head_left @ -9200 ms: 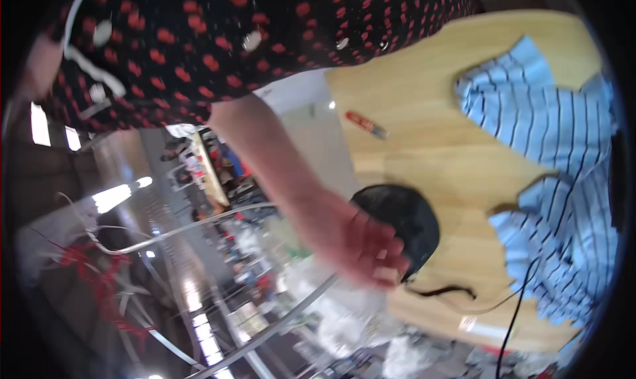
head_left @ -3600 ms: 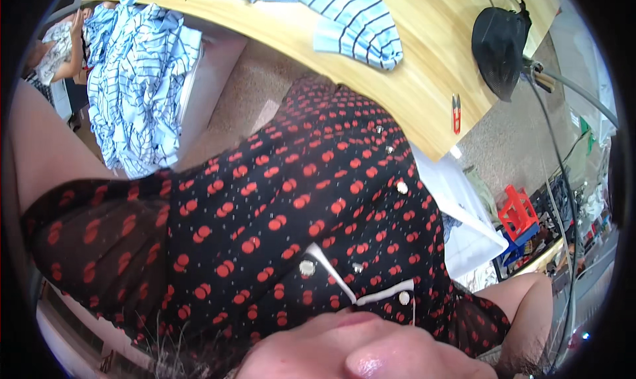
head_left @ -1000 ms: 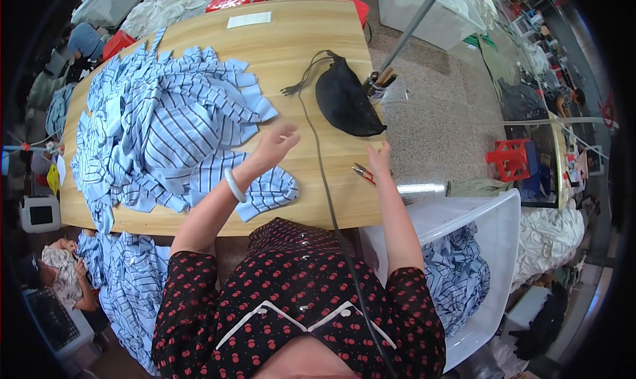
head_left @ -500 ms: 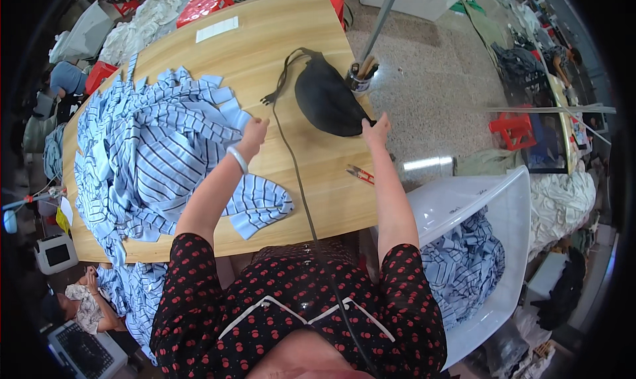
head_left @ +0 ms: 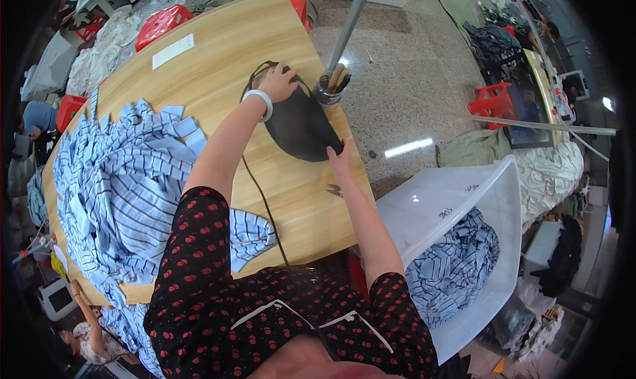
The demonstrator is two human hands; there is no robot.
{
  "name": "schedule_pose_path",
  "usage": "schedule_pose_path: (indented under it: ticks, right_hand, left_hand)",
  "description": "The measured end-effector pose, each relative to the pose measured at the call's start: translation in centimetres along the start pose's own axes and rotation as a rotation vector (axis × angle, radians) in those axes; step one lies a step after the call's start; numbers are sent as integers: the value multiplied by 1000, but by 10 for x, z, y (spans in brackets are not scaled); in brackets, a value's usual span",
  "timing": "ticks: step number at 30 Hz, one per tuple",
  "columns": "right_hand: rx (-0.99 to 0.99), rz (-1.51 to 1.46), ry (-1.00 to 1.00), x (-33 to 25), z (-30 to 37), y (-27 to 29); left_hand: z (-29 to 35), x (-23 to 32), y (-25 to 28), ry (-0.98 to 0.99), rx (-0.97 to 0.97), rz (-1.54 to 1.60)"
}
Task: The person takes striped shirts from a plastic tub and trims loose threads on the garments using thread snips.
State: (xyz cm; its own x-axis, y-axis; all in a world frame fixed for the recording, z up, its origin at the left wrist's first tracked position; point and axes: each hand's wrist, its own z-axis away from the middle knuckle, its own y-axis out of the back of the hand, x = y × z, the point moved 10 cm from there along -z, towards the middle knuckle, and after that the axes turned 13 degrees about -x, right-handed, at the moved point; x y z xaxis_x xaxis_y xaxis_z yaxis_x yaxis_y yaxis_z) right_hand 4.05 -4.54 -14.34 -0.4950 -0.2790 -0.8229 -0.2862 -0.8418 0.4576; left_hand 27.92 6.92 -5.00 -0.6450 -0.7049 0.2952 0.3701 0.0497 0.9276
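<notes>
Near the table's right edge, rests the left hand on far end of black cloth with bent fingers, cannot tell if gripping; with the right hand, pinches its near corner. Better to move both ends together, clear of the scissors.

The strapped cloth piece is plain black. The worktop is pale yellow-brown with a wood grain. The garments are light blue with dark stripes. The blouse is black, dotted with red spots and trimmed in white. The bracelet is whitish, the bin milky white, the stool red, the floor speckled grey-brown.
</notes>
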Motion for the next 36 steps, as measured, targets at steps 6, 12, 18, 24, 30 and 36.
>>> schedule_pose_path:
  ticks: [6, 12, 18, 24, 30, 36]
  right_hand:
    - [12, -238, -91, 22, -3, -10]
    - [-117, -36, -78, -11, -14, -15]
    - [18, -64, -22, -26, -13, -19]
    - [-166, -212, -148, -18, 16, -74]
    - [-485, 130, -11, -46, -33, -100]
    - [-275, 155, 219, -101, -94, -81]
  left_hand:
    - [-5, -3, -47, -226, -147, -220]
    - [55, -57, -51, 184, -105, 34]
    - [122, -67, -38, 330, -191, 54]
    - [132, -99, -22, 135, -55, -292]
    - [129, -121, -33, 186, -179, -312]
    - [133, -127, -46, 159, -316, -278]
